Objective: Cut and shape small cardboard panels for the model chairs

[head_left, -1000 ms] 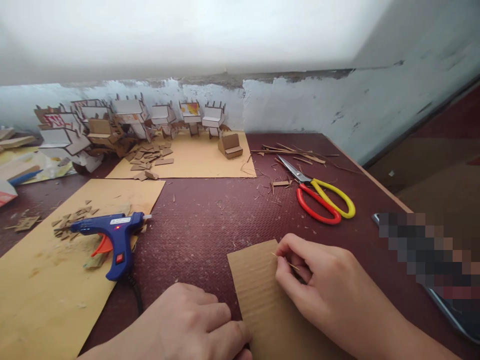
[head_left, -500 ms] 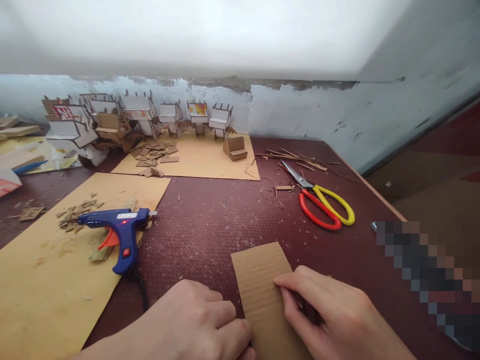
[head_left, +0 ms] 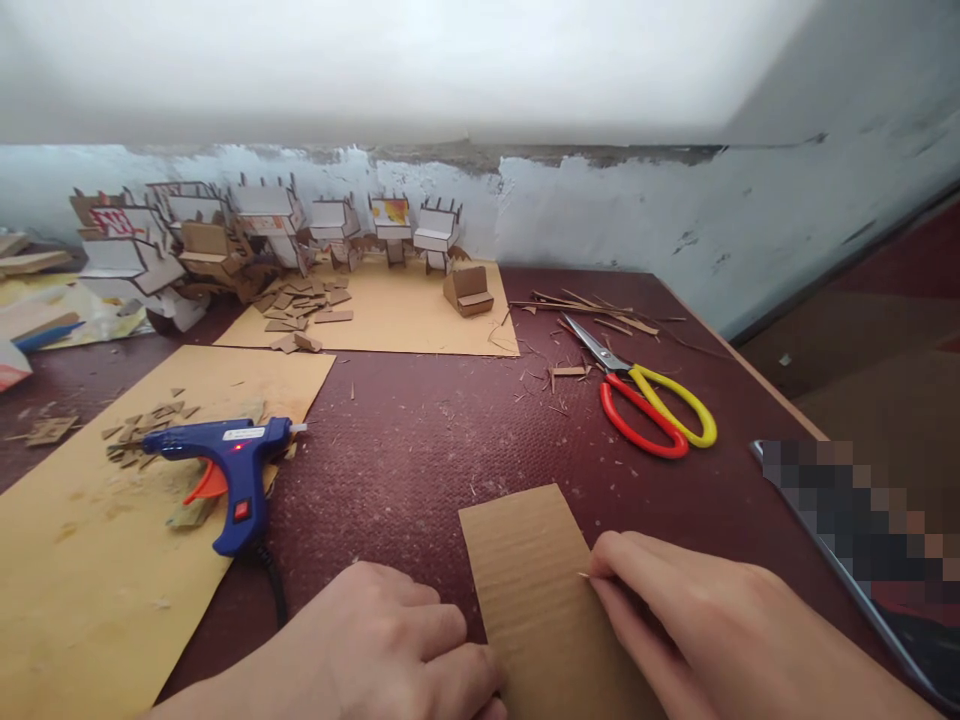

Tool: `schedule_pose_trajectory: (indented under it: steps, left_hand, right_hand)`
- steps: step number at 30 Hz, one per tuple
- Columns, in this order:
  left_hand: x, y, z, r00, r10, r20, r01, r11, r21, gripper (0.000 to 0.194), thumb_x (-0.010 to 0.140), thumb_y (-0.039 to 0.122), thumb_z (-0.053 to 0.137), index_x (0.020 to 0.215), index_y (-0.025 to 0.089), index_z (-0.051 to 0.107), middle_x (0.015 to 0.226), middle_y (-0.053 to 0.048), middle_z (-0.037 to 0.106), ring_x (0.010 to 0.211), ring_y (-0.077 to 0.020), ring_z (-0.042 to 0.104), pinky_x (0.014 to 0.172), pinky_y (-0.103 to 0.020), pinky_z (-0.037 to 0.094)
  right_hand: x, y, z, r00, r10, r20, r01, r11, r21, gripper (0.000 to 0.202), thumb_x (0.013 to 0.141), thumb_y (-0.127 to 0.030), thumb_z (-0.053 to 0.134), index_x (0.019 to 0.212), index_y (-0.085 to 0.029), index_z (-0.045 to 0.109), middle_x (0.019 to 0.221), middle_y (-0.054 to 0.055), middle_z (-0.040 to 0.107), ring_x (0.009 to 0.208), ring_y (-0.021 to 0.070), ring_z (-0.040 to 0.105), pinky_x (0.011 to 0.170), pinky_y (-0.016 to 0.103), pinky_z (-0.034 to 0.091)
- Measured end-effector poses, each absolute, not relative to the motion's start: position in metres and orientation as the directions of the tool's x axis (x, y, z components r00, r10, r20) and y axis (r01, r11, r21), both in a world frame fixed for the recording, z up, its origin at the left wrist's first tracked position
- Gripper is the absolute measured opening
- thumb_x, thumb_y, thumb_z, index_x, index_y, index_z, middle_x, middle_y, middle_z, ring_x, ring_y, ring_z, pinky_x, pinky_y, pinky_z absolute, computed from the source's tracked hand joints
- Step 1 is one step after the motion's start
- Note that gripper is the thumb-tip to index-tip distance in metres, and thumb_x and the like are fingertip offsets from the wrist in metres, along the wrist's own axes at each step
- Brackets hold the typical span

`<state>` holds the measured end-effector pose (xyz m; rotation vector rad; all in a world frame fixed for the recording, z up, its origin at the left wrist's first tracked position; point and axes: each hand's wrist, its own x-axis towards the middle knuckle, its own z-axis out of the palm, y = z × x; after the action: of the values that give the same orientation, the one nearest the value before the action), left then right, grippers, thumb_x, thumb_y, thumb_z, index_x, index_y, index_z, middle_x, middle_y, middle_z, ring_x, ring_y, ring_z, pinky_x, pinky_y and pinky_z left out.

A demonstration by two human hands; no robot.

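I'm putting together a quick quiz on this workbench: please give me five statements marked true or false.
1. The left hand is at the left edge of the cardboard sheet. True.
2. The blue glue gun lies left of the scissors. True.
3. Both scissor handles are red. False: one is yellow.
4. The right hand holds the scissors. False: its fingers pinch a thin sliver.
5. The scissors' blades are spread wide. False: they're closed.

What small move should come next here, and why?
Perhaps the bare right hand should draw the thin pale sliver away from the flat brown corrugated cardboard: the sliver pokes from that hand's pinch near the cardboard's right edge, with the bare left hand at the left edge, seemingly steadying it.
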<state>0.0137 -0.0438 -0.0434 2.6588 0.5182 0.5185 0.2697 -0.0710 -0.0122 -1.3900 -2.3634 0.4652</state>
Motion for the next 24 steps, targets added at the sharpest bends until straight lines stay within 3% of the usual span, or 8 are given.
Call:
schedule_pose_trajectory:
  steps: [4,9,16,24]
  left_hand:
    - [0.014,-0.044,-0.041,0.873,0.426,0.236,0.293,-0.847,0.443,0.033,0.109,0.026,0.045,0.087,0.018,0.068,0.065,0.002,0.066,0.052,-0.0128,0.061,0.051,-0.029,0.045]
    - [0.015,-0.045,-0.039,0.876,0.425,0.230,0.303,-0.853,0.424,0.035,0.109,0.025,0.045,0.081,0.018,0.064,0.064,0.003,0.064,0.051,-0.0132,0.059,0.049,-0.031,0.042]
    - [0.014,-0.046,-0.043,0.870,0.414,0.269,0.293,-0.872,0.393,0.033,0.108,0.026,0.046,0.083,0.018,0.066,0.064,0.003,0.064,0.050,-0.0129,0.058,0.049,-0.029,0.043]
    - [0.015,-0.045,-0.046,0.862,0.412,0.294,0.295,-0.881,0.370,0.035,0.110,0.028,0.042,0.087,0.019,0.068,0.063,0.003,0.064,0.049,-0.0134,0.059,0.047,-0.030,0.041]
  right_hand:
    - [0.260,-0.076,-0.033,-0.392,0.892,0.226,0.787,0.452,-0.419,0.021,0.093,-0.009,0.052,0.079,-0.025,0.059,0.064,-0.005,0.065,0.051,0.0124,0.065,0.047,0.023,0.046]
    - [0.251,-0.084,-0.056,-0.359,0.877,0.319,0.774,0.471,-0.424,0.023,0.092,-0.007,0.054,0.077,-0.023,0.061,0.060,-0.006,0.058,0.046,0.0097,0.054,0.052,0.025,0.041]
    - [0.250,-0.086,-0.060,-0.351,0.870,0.346,0.752,0.482,-0.449,0.024,0.092,-0.006,0.053,0.077,-0.021,0.064,0.060,-0.007,0.055,0.045,0.0084,0.048,0.052,0.025,0.037]
    - [0.246,-0.083,-0.060,-0.344,0.856,0.385,0.747,0.499,-0.441,0.026,0.091,-0.005,0.052,0.072,-0.020,0.060,0.059,-0.007,0.053,0.049,0.0084,0.053,0.052,0.025,0.037]
